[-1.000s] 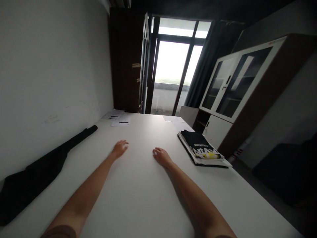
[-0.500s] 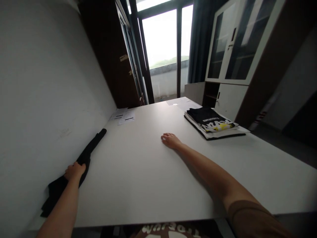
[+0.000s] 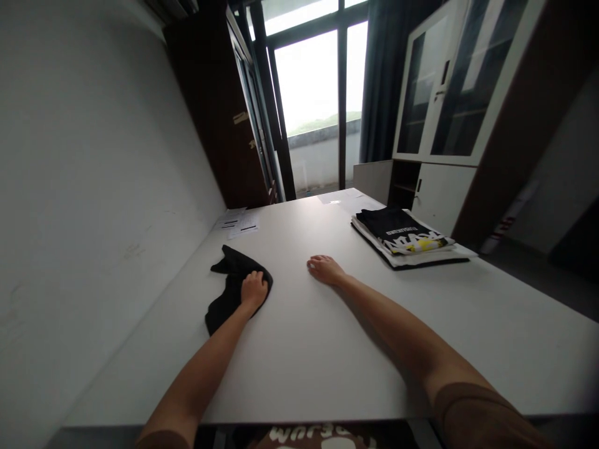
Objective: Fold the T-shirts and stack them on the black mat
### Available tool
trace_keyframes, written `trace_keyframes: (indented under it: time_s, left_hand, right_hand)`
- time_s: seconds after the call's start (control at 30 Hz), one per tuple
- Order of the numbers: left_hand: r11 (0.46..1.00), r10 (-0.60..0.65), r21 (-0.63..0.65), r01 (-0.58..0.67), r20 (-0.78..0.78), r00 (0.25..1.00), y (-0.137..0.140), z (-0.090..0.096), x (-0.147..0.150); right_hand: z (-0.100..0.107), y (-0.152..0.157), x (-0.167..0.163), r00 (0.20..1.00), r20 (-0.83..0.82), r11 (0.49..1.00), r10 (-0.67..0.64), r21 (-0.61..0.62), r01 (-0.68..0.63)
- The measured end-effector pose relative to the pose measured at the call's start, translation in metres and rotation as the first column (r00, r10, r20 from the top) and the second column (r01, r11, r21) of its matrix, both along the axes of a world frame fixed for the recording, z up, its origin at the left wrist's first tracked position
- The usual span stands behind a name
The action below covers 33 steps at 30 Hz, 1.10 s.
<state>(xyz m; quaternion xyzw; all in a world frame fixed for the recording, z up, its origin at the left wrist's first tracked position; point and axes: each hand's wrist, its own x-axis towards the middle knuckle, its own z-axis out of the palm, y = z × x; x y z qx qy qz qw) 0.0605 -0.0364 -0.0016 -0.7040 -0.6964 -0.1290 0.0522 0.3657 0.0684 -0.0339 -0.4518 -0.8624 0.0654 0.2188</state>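
My left hand (image 3: 254,289) is closed on a crumpled black cloth (image 3: 229,299), which lies on the white table (image 3: 299,355) left of the middle. Part of the cloth is hidden under my hand and forearm. One pointed end of it spreads toward the far left. My right hand (image 3: 325,269) rests palm down near the table's middle, its fingers loosely stretched out and nothing in them. Beyond it to the right sits a stack of folded clothes (image 3: 402,234), with a black printed shirt on top.
Printed papers (image 3: 243,222) lie by the left wall (image 3: 93,237), and more pale sheets (image 3: 344,198) are at the table's far end. A dark wardrobe (image 3: 210,106) stands at the back left. On the right is a white glass-door cabinet (image 3: 425,106).
My left hand has moved the black cloth from beside the wall to the right, toward the middle of the table. My right hand stays in the same place.
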Motion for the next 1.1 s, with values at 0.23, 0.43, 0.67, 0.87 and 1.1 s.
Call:
trace_keyframes:
  time_s: [0.23,0.43,0.67,0.87,1.1]
  left_hand:
    - [0.831,-0.555,-0.009,0.556,0.044,0.830,-0.039,-0.005,0.125]
    - [0.882,-0.464,0.107,0.459,0.028,0.885,-0.047,0.010,0.099]
    - [0.997,-0.008,-0.077,0.017,0.114,0.993,0.000,0.008,0.017]
    - [0.973,0.031,-0.224,0.048,0.338,0.941,0.008,0.008,-0.003]
    - [0.975,0.010,-0.169,0.145,0.684,0.729,0.010,0.034,-0.005]
  right_hand:
    - [0.017,-0.006,0.001,0.954,-0.242,0.980,-0.177,0.041,0.192]
    - [0.018,0.001,0.007,0.895,-0.238,0.925,-0.377,-0.052,0.376]
    - [0.019,0.003,0.009,0.937,-0.117,0.943,-0.330,0.005,0.333]
    - [0.031,-0.007,-0.001,0.997,-0.070,0.997,0.040,0.066,-0.035]
    - [0.027,-0.020,-0.015,0.990,0.135,0.999,0.040,-0.019,-0.038]
